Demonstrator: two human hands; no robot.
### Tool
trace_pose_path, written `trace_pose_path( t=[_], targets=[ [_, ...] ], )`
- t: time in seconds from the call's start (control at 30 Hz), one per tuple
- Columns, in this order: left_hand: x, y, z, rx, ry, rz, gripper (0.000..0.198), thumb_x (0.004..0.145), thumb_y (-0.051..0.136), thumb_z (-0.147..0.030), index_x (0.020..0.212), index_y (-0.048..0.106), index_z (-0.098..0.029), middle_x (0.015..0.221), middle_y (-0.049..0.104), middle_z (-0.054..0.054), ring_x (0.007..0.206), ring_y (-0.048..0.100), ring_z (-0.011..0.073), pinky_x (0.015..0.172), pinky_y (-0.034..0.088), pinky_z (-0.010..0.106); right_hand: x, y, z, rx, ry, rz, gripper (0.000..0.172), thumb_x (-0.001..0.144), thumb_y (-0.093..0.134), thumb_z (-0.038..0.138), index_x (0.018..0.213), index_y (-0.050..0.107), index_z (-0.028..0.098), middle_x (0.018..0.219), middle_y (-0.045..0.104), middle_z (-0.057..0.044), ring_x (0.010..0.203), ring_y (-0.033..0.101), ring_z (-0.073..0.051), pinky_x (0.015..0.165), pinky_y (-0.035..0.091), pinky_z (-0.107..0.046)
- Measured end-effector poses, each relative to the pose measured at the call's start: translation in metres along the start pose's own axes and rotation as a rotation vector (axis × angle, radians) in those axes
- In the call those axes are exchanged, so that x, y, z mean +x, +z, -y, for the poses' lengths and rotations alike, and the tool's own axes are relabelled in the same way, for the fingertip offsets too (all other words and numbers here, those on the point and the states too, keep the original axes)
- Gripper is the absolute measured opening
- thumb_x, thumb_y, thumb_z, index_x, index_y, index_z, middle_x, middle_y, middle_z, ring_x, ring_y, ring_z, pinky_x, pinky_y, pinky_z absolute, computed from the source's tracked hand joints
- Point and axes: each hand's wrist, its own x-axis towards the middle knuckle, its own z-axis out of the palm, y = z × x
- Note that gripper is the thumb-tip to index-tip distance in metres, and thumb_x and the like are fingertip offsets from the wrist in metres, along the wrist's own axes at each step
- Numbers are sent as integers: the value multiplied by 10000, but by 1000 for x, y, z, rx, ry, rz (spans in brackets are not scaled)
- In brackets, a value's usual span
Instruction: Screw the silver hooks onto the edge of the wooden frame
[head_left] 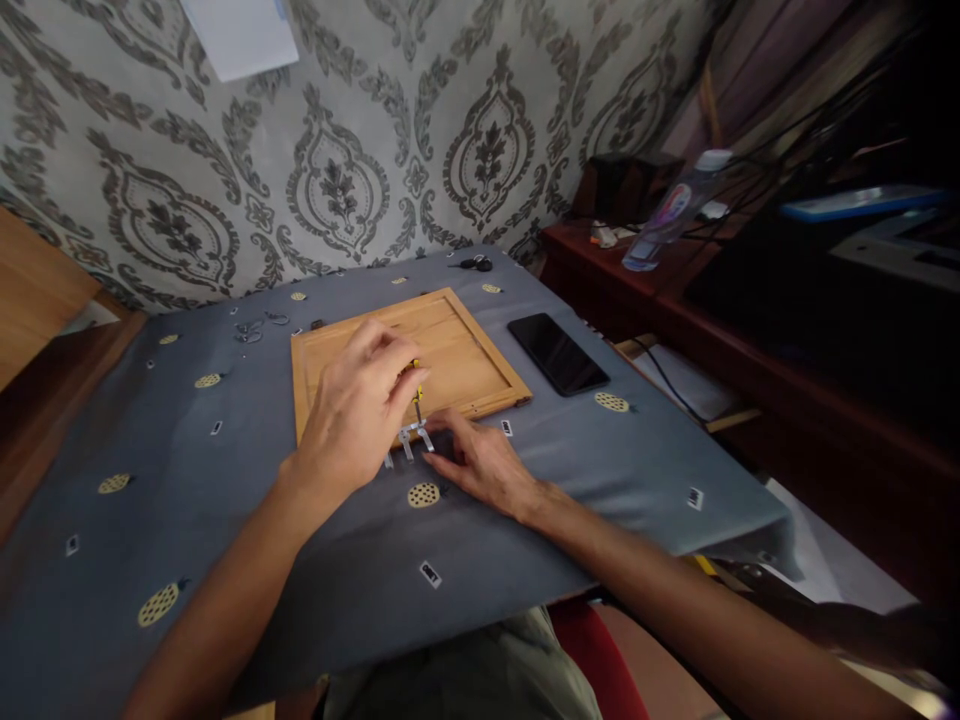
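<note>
Metal bracket point(409, 440): small silver part with thin legs. It lies on the cloth against the near edge of the wooden panel, between the two hands.
Screwdriver point(416, 388): yellow handle and thin dark shaft, held nearly upright. The tip points down onto the metal bracket. Most of the handle is hidden by fingers.
Left hand point(356, 410): curled closed around the screwdriver handle, with the fingertips pinched on it from above. The hand hangs over the near left corner of the panel.
Right hand point(484, 462): palm down on the cloth with the fingers stretched out flat and nothing enclosed. The fingertips reach the right side of the metal bracket. Whether they touch it or lie just beside it cannot be told.
Wooden panel point(457, 345): light wood, flat, with a raised frame around a recessed centre. It lies in the middle of the table.
Cloth point(150, 500): grey, printed with small yellow dotted ovals, and covers the whole table top.
Phone point(559, 352): black, screen up and dark. It lies just right of the wooden panel and does not touch it.
Small metal parts point(255, 328): loose on the cloth, beyond the panel's far left corner.
Dark object point(476, 264): at the far edge of the table, too small to identify.
Side table point(600, 290): dark reddish wood, to the right of the table.
Bottle point(671, 215): clear plastic with a white cap, standing on the side table.
Wall point(487, 150): patterned grey wallpaper behind the table.
</note>
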Motion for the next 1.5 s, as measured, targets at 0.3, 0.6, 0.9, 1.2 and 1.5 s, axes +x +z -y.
trace_pose_path(
  t=[0.3, 0.6, 0.9, 1.2, 1.5],
  targets=[
    [2, -2, -2, 6, -3, 2, 164, 890, 589, -50, 947, 652, -191, 930, 677, 21, 851, 678, 155, 776, 556, 301, -1, 0, -1, -23, 4, 7, 308, 875, 615, 283, 1167, 534, 228, 897, 733, -17, 663, 666, -172, 612, 481, -301],
    [0, 2, 2, -1, 7, 7, 70, 917, 612, -150, 951, 670, -169, 968, 664, 39, 817, 676, 148, 769, 549, 290, -1, 1, -2, 1, -10, -6, 312, 868, 624, 269, 1161, 529, 229, 953, 741, -26, 642, 654, -159, 618, 474, -290],
    [1, 2, -1, 22, 10, 3, 71, 909, 621, -138, 917, 678, -180, 903, 655, 16, 760, 653, 134, 706, 504, 271, -1, 1, -3, -10, -4, 3, 318, 869, 618, 289, 1170, 532, 229, 959, 745, -29, 655, 663, -162, 618, 484, -297],
    [1, 1, 0, -14, 7, 28, 149, 899, 583, -66, 985, 659, -162, 959, 677, 35, 797, 667, 145, 763, 524, 286, -1, 0, -1, -24, -4, 12, 310, 883, 607, 289, 1177, 532, 224, 1036, 745, -44, 651, 655, -153, 613, 479, -295],
    [1, 2, 0, -18, -2, 31, 76, 908, 629, -134, 964, 674, -161, 932, 661, 21, 795, 668, 135, 740, 515, 260, -1, -1, -1, -5, -9, 3, 322, 871, 622, 278, 1175, 536, 222, 971, 739, -31, 668, 650, -161, 618, 452, -287]
  ],
)
